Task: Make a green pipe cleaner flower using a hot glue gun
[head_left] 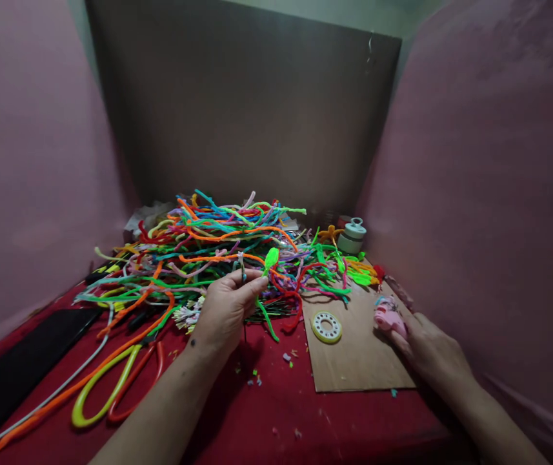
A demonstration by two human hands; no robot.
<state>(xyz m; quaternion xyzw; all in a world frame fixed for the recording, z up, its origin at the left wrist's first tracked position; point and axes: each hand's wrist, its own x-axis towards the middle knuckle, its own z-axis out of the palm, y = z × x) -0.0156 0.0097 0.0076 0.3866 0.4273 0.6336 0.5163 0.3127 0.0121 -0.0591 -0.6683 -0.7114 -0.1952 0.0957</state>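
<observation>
My left hand (225,310) is closed in a pinch in the middle of the view. Between its fingertips stands a bright green leaf-shaped pipe cleaner piece (271,259), and a loose green end hangs below. A thin dark stem with a small pale tip (241,258) also passes through this hand. At the right, my right hand (433,345) is closed around a small pink object (390,316) over a brown board (358,361). Its exact kind is hard to make out, and the fingers are partly hidden behind it.
A tangled heap of coloured pipe cleaners (228,232) fills the back of the red cloth (237,426). A yellow tape roll (326,327) lies on the board. Scissors with yellow and red handles (106,387) lie left, near a black flat item (29,368). Behind stands a white lidded container (352,236).
</observation>
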